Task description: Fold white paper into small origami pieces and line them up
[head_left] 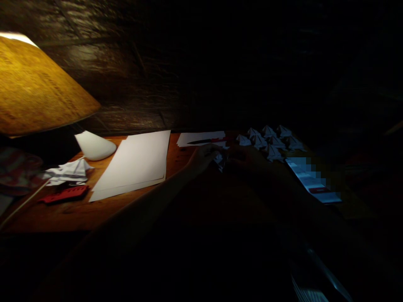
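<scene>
Both my hands meet above the dim middle of the wooden table. Between my left hand (206, 154) and my right hand (241, 155) is a small folded paper piece (220, 160), its pale creased faces partly covered by fingers. The left fingers pinch it from the left. Deep shadow blurs the right fingers, though they seem closed at its other side. Just beyond the hands lies a knife (201, 141) with a dark blade and red handle, resting on a small stack of white paper (189, 136). Several folded paper figures (258, 141) stand grouped to the right.
Large white sheets (135, 161) lie left of my hands. Farther left are a lamp with a yellow shade (44, 88) and white base (94, 145), crumpled folded paper (71, 172) and a red object (64, 195). A lit phone-like screen (307, 178) lies at right. A dark wall (141, 84) rises behind.
</scene>
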The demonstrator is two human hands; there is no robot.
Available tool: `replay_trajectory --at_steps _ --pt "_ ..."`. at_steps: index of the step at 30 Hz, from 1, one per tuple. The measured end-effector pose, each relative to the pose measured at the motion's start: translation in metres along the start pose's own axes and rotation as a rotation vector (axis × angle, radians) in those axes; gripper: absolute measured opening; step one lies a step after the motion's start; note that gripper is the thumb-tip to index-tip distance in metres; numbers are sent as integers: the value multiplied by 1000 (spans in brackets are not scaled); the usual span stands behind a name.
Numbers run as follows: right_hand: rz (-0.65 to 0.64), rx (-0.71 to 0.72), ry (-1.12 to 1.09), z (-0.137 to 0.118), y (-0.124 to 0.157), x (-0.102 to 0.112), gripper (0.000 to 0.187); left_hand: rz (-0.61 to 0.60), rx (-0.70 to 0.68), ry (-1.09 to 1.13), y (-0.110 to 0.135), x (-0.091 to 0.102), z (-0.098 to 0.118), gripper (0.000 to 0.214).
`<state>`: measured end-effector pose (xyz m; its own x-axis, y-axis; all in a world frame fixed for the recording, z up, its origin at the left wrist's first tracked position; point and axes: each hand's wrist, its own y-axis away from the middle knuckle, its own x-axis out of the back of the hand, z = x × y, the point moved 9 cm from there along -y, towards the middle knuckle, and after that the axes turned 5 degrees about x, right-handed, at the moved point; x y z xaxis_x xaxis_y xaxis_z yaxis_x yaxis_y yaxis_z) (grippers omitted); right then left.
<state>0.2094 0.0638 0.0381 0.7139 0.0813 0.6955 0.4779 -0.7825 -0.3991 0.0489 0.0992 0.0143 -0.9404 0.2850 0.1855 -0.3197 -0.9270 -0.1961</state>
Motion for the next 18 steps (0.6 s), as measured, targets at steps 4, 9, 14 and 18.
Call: replay_trajectory --at_steps 4,9,14,18 --pt "-109 -10 14 -1 1 -8 22 -27 -44 -86 0 -2 1 16" --pt "-167 -27 63 0 0 -12 21 -115 -187 -276 3 -9 10 13" --pt "-179 -104 139 3 2 -11 27 -252 -477 -474 22 -20 37 20" --pt "-179 -78 201 2 1 -11 31 -313 -520 -546 28 -25 39 23"
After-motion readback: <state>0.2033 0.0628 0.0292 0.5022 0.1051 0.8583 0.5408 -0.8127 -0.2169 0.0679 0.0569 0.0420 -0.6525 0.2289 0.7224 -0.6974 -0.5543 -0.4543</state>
